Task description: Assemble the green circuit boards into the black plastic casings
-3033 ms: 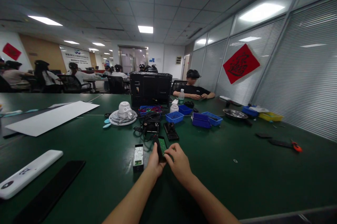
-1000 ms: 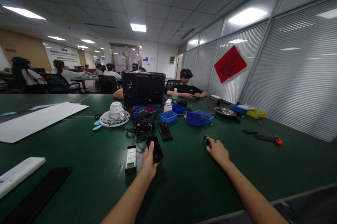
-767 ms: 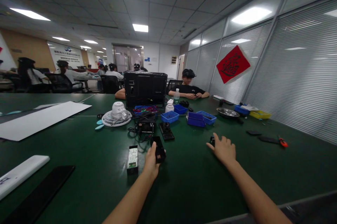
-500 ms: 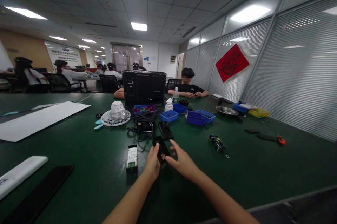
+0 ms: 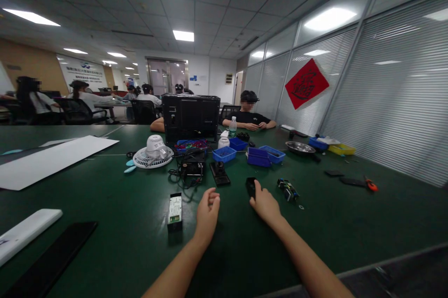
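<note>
A small black plastic shell point(image 5: 250, 186) is in my right hand point(image 5: 265, 205), gripped by the thumb and fingers just over the green table. To the left, my left hand point(image 5: 207, 213) hovers with its fingers loosely curled and the thumb apart, holding nothing. A black box with a white labelled board point(image 5: 175, 210) lies left of that hand. Beyond both hands is a flat black part with a knob-like piece point(image 5: 220, 173). Right of my right hand sits a small circuit board assembly point(image 5: 288, 189), with a small pale ring point(image 5: 301, 207) beside it.
Farther back are blue trays point(image 5: 224, 153), a white fan part point(image 5: 153, 153), a black device with cables point(image 5: 192, 168), a metal bowl point(image 5: 300, 147) and a large black casing point(image 5: 191, 118). An orange-handled tool point(image 5: 371, 185) lies right. Across the table a person point(image 5: 249, 113) sits.
The black shell has passed from my left hand into my right hand, which has moved it to the right. My left hand has let go and stays near its place.
</note>
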